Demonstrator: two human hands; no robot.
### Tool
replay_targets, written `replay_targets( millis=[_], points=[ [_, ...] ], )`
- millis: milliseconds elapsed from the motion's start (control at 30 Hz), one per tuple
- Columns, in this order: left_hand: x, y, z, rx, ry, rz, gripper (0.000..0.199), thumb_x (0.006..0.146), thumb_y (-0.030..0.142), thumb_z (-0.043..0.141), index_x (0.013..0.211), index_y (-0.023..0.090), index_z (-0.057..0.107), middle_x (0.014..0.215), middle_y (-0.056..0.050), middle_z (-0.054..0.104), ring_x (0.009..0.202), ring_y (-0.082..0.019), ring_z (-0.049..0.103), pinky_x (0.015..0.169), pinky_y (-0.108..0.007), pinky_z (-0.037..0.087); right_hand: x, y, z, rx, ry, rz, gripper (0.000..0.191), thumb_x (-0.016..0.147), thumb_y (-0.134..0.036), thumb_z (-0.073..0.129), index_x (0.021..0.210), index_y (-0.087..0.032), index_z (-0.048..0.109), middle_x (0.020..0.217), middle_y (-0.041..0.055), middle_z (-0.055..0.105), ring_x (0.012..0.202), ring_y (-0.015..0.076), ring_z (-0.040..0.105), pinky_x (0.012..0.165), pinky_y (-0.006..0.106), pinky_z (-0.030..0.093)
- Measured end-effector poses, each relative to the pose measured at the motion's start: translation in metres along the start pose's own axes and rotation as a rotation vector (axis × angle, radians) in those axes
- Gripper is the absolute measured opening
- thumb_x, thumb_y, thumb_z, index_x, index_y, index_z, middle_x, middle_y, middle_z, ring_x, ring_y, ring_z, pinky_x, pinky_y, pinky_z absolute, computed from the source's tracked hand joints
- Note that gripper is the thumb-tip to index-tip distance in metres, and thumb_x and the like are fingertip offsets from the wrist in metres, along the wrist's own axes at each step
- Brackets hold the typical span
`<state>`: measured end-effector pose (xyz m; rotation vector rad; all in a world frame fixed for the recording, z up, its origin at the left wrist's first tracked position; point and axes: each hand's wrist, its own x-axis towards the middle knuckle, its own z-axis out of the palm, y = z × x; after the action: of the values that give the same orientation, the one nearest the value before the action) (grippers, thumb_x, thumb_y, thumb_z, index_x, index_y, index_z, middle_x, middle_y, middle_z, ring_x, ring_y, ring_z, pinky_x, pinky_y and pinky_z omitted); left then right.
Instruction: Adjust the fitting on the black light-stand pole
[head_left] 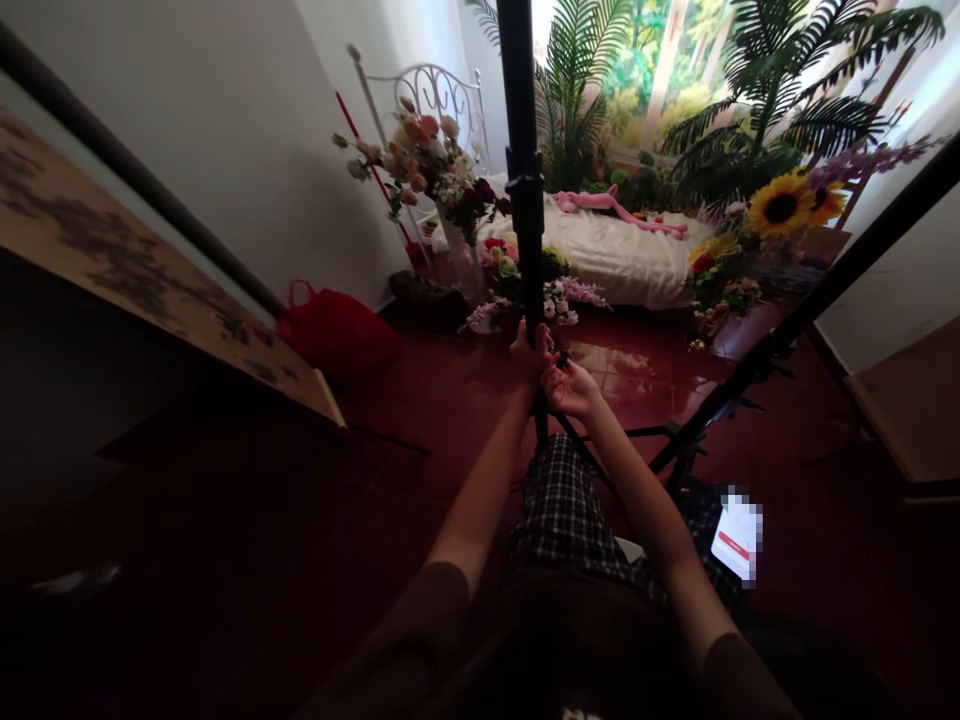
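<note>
A black telescoping stand pole (529,220) rises upright in front of me, with a collar partway up. My left hand (529,352) is closed around its lower section. Just to the right, my right hand (571,388) pinches a small black knob (561,358) on the side of the pole. The fingertips of both hands are close together, and they partly hide the knob. Below them the pole runs down beside my checked trousers (559,500).
Another black stand (716,395) slants across the right. A lit phone (736,538) rests by my right leg. Beyond are flowers (435,160), sunflowers (780,205) and a white-covered bed (622,255). At left are a red bag (337,330) and a painted panel (165,270).
</note>
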<state>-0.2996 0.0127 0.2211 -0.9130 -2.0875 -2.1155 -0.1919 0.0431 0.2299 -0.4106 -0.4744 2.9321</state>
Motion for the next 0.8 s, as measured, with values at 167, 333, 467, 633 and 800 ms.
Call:
replay_targets(
  millis=[167,333,467,633,800],
  points=[
    [-0.002,0.004,-0.003,-0.017,0.009,0.039,0.035,0.091,0.054,0.054,0.085,0.019,0.057,0.063,-0.002,0.062,0.054,-0.012,0.058,0.052,-0.023,0.04,0.01,-0.012,-0.012,-0.08,-0.107,-0.027,0.023,0.096,-0.02,0.043,0.081,-0.019,0.061,0.061,-0.0041,0.062,0.051,0.0051,0.056,0.047,0.01,0.048],
    [0.0,-0.001,0.0,-0.01,0.015,0.076,0.041,0.09,0.059,0.052,0.085,0.019,0.057,0.062,-0.002,0.064,0.056,-0.013,0.06,0.057,-0.023,0.046,0.014,-0.021,-0.017,-0.11,-0.183,-0.03,0.021,0.094,-0.015,0.044,0.087,-0.018,0.063,0.062,-0.0058,0.065,0.052,0.0032,0.06,0.046,0.008,0.047],
    [0.006,-0.011,0.004,-0.048,0.021,0.074,0.04,0.09,0.059,0.052,0.079,0.021,0.055,0.06,0.0,0.061,0.052,-0.011,0.058,0.055,-0.022,0.044,0.014,-0.029,-0.011,-0.381,0.012,-0.024,0.023,0.096,-0.021,0.045,0.083,-0.017,0.063,0.061,-0.003,0.066,0.048,0.0047,0.06,0.044,0.009,0.047],
    [0.005,-0.016,0.003,-0.043,0.006,0.135,0.037,0.092,0.054,0.053,0.078,0.02,0.056,0.06,0.001,0.06,0.053,-0.01,0.058,0.057,-0.021,0.044,0.001,-0.042,0.001,-1.33,0.219,-0.301,0.021,0.08,-0.028,0.074,0.065,-0.019,0.062,0.054,0.0001,0.062,0.059,0.0148,0.066,0.054,0.02,0.054],
    [0.002,-0.017,0.002,-0.044,0.007,0.164,0.033,0.092,0.051,0.055,0.083,0.02,0.059,0.063,0.0,0.064,0.056,-0.011,0.061,0.059,-0.022,0.045,-0.009,-0.057,0.044,-1.768,0.236,-0.863,0.037,0.069,-0.03,0.084,0.101,-0.024,0.066,0.082,0.003,0.071,0.088,0.0231,0.07,0.081,0.034,0.057]
  ],
)
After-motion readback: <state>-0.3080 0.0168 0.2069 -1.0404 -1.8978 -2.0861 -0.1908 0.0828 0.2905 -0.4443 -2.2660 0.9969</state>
